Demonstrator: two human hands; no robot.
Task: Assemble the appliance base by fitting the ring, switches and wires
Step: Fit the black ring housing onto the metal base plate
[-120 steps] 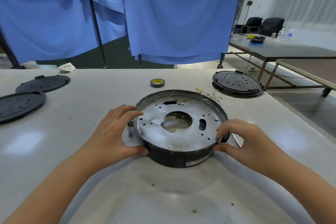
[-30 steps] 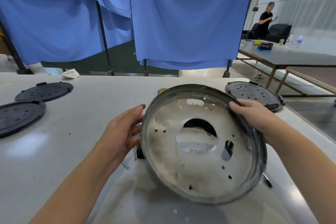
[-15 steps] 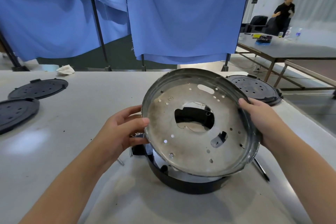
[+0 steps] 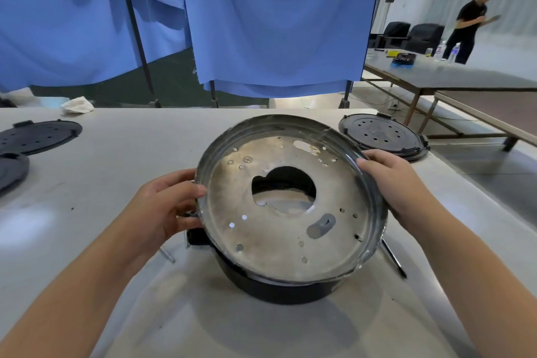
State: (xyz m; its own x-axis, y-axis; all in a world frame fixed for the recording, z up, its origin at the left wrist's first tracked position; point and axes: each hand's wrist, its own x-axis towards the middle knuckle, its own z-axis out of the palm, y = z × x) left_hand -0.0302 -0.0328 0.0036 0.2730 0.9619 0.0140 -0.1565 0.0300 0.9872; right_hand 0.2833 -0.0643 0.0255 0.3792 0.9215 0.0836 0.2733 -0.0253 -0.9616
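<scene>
- Gripping the rim on opposite sides, both hands hold a round metal plate point(image 4: 290, 200) tilted toward the camera, its far edge raised.
- The left hand point(image 4: 162, 206) curls round the left rim, thumb on the inner face and fingers behind.
- The right hand point(image 4: 389, 180) grasps the upper right rim, fingers hooked over the edge.
- The plate has a large centre hole, an oblong slot and many small holes.
- Its near edge sits on or just above a black ring base point(image 4: 279, 288) standing on the grey table point(image 4: 116, 154); I cannot tell whether they touch.
- A black lid point(image 4: 380, 136) lies behind the right hand, and two more black lids point(image 4: 37, 136) lie at far left.
- A thin dark rod point(image 4: 392, 259) lies on the table beside the base, at right.
- Blue curtains point(image 4: 276, 23) hang behind the table.
</scene>
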